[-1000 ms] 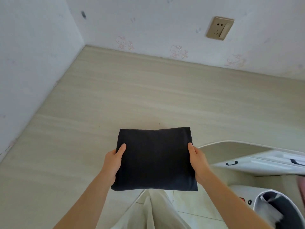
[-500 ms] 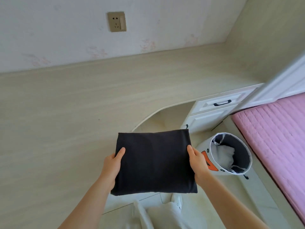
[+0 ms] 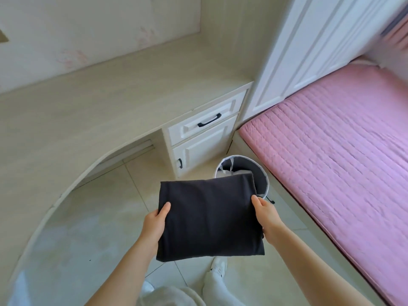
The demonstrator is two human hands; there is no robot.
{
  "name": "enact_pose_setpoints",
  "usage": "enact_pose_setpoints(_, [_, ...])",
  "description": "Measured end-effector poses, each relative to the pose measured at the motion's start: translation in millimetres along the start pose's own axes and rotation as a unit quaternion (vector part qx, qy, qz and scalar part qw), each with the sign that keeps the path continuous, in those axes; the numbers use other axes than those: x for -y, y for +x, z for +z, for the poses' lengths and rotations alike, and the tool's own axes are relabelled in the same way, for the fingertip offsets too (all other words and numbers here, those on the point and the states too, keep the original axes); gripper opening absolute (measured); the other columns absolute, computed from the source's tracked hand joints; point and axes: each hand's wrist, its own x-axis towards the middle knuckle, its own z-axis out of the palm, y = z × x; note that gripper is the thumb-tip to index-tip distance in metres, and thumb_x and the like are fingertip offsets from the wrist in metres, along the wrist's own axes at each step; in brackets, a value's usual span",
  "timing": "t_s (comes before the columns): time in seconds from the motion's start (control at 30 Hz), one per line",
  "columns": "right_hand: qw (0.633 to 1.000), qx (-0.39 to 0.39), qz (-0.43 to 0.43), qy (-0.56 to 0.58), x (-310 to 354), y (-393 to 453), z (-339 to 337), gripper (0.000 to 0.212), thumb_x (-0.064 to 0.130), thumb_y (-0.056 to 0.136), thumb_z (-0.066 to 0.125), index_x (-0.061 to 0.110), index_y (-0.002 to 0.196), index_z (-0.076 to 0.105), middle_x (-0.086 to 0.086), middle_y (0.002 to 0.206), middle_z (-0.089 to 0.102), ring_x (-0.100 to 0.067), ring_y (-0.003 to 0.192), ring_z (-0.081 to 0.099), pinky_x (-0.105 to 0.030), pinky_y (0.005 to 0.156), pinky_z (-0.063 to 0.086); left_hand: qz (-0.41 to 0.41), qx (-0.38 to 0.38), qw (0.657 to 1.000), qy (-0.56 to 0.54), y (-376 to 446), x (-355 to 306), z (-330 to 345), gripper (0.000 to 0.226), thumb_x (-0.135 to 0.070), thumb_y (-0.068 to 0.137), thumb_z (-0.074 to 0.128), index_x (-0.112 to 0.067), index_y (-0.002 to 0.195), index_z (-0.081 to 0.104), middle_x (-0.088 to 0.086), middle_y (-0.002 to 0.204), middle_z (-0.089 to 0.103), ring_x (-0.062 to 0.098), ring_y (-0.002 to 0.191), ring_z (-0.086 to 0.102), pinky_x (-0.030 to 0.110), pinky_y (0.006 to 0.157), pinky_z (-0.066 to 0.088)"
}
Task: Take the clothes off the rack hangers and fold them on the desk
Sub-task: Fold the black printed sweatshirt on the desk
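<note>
The folded black garment (image 3: 209,217) is being carried flat in the air, off the desk (image 3: 88,111), above the tiled floor (image 3: 106,217) in front of the desk's curved front edge. Its far right corner is overlapping the rim of the laundry basket (image 3: 263,173) standing on the floor below it. The left hand (image 3: 154,226) is gripping the garment's left edge, thumb lying on top of the cloth and the other fingers hidden underneath. The right hand (image 3: 266,216) is gripping the right edge the same way, thumb on top and the remaining fingers out of sight beneath, so whether they are spread or together cannot be told. The basket is sitting just beside the white drawer unit (image 3: 205,133) at the desk's right end, with the pink quilted bed (image 3: 331,151) lying along its other side. A white wardrobe (image 3: 309,51) is standing behind the drawers. A white shoe (image 3: 217,267) is showing on the floor below the garment.
</note>
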Motion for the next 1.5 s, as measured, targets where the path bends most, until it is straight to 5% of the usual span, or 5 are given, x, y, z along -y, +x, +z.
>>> enact_pose_setpoints(0.2, [0.999,-0.007,0.041,0.02,-10,50,-70,0.034,0.041,0.101,0.036,0.018,0.097,0.061,-0.01,0.114,0.061,-0.03,0.107,0.054,-0.049,0.095,0.043,-0.008,0.015,0.999,0.046,26,-16,87,0.041,-0.045,0.094,0.057,-0.011,0.116,0.062,0.003,0.105,0.067,0.026,0.097,0.064,0.044,0.094,0.05])
enact_pose_setpoints(0.6, [0.992,-0.11,0.011,0.053,-24,205,-122,0.036,0.036,0.102,0.035,0.012,0.09,0.059,-0.005,0.086,0.059,-0.018,0.077,0.048,-0.034,0.071,0.04,-0.074,0.062,0.994,0.053,151,-27,242,0.044,-0.043,0.099,0.047,-0.014,0.132,0.054,0.0,0.11,0.063,0.022,0.097,0.06,0.033,0.08,0.048])
enact_pose_setpoints(1.0, [0.978,-0.177,-0.09,0.064,-83,421,-75,0.032,0.026,0.103,0.037,0.007,0.079,0.047,0.006,0.071,0.042,-0.005,0.063,0.035,-0.026,0.06,0.03,-0.067,0.005,0.997,0.023,357,39,346,0.047,-0.049,0.097,0.049,-0.02,0.133,0.055,-0.001,0.125,0.064,0.022,0.109,0.06,0.038,0.096,0.048])
enact_pose_setpoints(1.33, [0.985,-0.17,-0.033,-0.004,-130,515,-24,0.034,0.03,0.102,0.034,0.008,0.091,0.058,-0.002,0.087,0.059,-0.019,0.082,0.052,-0.036,0.076,0.04,-0.119,-0.068,0.984,0.115,429,107,368,0.052,-0.046,0.1,0.038,-0.016,0.142,0.044,0.006,0.142,0.049,0.031,0.126,0.047,0.044,0.109,0.037])
enact_pose_setpoints(1.5, [0.981,-0.174,0.007,-0.08,-128,545,-17,0.035,0.03,0.103,0.03,0.008,0.089,0.054,0.001,0.073,0.051,-0.02,0.07,0.047,-0.033,0.066,0.032,-0.148,-0.096,0.975,0.139,457,110,385,0.052,-0.042,0.102,0.035,-0.012,0.144,0.041,0.009,0.146,0.043,0.034,0.131,0.041,0.041,0.107,0.033])
